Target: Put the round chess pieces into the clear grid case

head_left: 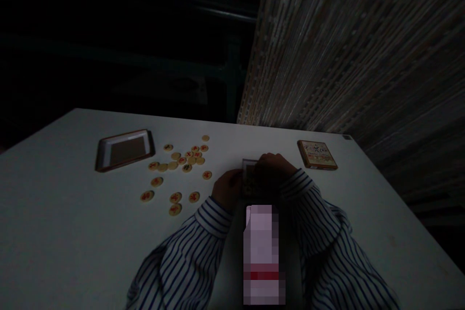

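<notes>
A small open box with a pale rim lies on the white table between my hands, its inside dark, with a few pale round shapes faintly showing. My left hand is closed at the left edge of this box. Over its right side, my right hand is curled with the fingertips hidden, so what it holds cannot be made out. Left of my hands, several round wooden xiangqi pieces are scattered, some with red or black characters facing up, others blank side up.
An open tray-like lid lies at the far left of the white table. A flat printed box sits at the right. A string curtain hangs behind the table's far edge. The room is dim; a pixelated patch covers the near middle.
</notes>
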`<state>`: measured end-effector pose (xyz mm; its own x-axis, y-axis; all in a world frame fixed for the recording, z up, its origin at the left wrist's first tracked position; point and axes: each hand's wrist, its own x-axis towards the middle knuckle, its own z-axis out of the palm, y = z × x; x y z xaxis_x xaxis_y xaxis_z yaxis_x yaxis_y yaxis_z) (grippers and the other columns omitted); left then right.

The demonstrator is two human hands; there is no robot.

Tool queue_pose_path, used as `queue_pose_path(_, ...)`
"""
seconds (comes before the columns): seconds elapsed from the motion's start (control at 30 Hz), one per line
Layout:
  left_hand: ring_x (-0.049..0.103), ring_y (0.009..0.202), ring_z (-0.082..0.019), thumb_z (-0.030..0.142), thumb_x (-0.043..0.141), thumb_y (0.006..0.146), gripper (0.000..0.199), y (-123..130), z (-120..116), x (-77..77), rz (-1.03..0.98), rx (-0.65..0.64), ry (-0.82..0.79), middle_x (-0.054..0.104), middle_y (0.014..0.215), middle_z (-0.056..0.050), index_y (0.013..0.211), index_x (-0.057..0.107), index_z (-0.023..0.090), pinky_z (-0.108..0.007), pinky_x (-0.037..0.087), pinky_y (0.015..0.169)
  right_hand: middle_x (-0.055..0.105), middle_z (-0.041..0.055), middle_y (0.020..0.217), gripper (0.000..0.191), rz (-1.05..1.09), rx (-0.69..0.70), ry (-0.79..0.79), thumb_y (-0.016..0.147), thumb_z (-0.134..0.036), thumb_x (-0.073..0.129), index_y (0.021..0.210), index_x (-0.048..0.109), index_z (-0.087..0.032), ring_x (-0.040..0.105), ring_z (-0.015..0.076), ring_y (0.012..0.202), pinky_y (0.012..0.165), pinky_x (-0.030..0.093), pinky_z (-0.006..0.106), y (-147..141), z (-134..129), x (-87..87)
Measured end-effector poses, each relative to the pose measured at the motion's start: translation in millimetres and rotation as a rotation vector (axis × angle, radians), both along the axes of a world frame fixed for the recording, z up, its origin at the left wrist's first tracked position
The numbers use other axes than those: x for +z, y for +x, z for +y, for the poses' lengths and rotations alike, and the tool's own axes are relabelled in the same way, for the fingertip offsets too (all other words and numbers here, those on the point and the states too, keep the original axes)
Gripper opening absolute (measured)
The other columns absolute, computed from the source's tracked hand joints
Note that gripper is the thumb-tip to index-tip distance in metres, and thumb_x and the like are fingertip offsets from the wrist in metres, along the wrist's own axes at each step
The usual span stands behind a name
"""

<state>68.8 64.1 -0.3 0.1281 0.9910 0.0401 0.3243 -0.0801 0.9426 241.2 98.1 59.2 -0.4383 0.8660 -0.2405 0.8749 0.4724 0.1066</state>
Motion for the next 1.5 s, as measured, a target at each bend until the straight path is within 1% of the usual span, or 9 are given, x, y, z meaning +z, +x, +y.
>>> queue_pose_path(0.13,0.060,0.088,-0.021,0.028,0.055,0.070,0.026,0,0,1.4,-0.011,0.006,0.014,0.067,0.088,-0.007,0.092,0.064,0.019,-0.035,0.048,0.080,0.059,0.0111,0.096,0.027,-0.003,0.006,-0.001,0.080,-0.033,0.041,0.091,0.062,-0.021,0.056,0.0227,0.087,0.067,0.043,0.035,1,-1,-0.8)
queue_pose_path(0.4,0.060,0.087,-0.020,0.030,0.053,0.071,0.028,0,0,0.2,0.002,-0.007,0.001,0.067,0.090,-0.007,0.094,0.063,0.018,-0.034,0.047,0.080,0.059,0.0105,0.097,0.026,0.029,0.001,-0.011,0.079,-0.034,0.043,0.093,0.062,-0.021,0.055,0.0230,0.088,0.068,0.043,0.034,2,0,2.4)
queue_pose_path(0.5,0.060,0.088,-0.021,0.031,0.051,0.072,0.029,0,0,0.1,0.011,-0.011,0.003,0.066,0.093,-0.009,0.095,0.062,0.016,-0.035,0.048,0.080,0.059,0.0114,0.097,0.026,0.022,0.002,0.010,0.080,-0.031,0.042,0.093,0.062,-0.020,0.055,0.0236,0.088,0.068,0.043,0.035,0,-1,3.0)
queue_pose_path(0.6,0.061,0.086,-0.021,0.031,0.052,0.071,0.029,0,0,0.5,0.000,-0.009,0.001,0.067,0.090,-0.008,0.095,0.062,0.016,-0.035,0.048,0.078,0.059,0.0114,0.096,0.026,0.010,0.016,0.023,0.080,-0.031,0.041,0.092,0.061,-0.019,0.056,0.0236,0.086,0.066,0.043,0.035,-1,-2,1.8)
queue_pose_path(0.8,0.061,0.085,-0.020,0.030,0.053,0.071,0.027,0,1,-5.6,-0.028,0.027,0.017,0.067,0.088,-0.006,0.093,0.063,0.019,-0.035,0.049,0.078,0.059,0.0111,0.093,0.025,-0.002,0.049,0.030,0.079,-0.029,0.041,0.088,0.062,-0.019,0.056,0.0235,0.083,0.064,0.043,0.035,0,-2,-2.1)
queue_pose_path(0.93,0.061,0.085,-0.020,0.028,0.053,0.070,0.028,0,1,-5.0,-0.020,0.009,0.016,0.067,0.089,-0.007,0.095,0.062,0.018,-0.035,0.049,0.079,0.058,0.0115,0.096,0.025,-0.005,0.033,0.011,0.080,-0.027,0.042,0.091,0.062,-0.019,0.055,0.0233,0.086,0.066,0.043,0.035,0,-2,-2.2)
queue_pose_path(1.2,0.061,0.086,-0.021,0.028,0.054,0.069,0.028,-1,3,-3.8,0.002,0.005,0.022,0.067,0.089,-0.007,0.093,0.063,0.017,-0.036,0.048,0.079,0.058,0.0122,0.098,0.025,-0.002,0.026,-0.009,0.079,-0.029,0.044,0.091,0.062,-0.018,0.055,0.0237,0.086,0.067,0.043,0.035,-3,-5,3.9)
queue_pose_path(1.33,0.061,0.083,-0.020,0.028,0.057,0.067,0.024,0,2,-5.8,-0.048,0.045,0.034,0.068,0.086,-0.006,0.088,0.065,0.020,-0.034,0.049,0.077,0.059,0.0123,0.095,0.027,-0.002,0.032,0.015,0.080,-0.028,0.041,0.091,0.062,-0.018,0.056,0.0242,0.085,0.066,0.043,0.036,-2,-5,1.1)
queue_pose_path(1.5,0.061,0.086,-0.020,0.029,0.055,0.069,0.028,0,2,-8.9,-0.029,0.012,0.027,0.067,0.088,-0.007,0.093,0.063,0.018,-0.035,0.048,0.080,0.059,0.0116,0.097,0.027,0.012,0.035,-0.004,0.079,-0.032,0.043,0.092,0.062,-0.019,0.056,0.0244,0.086,0.065,0.043,0.035,-1,-3,0.3)
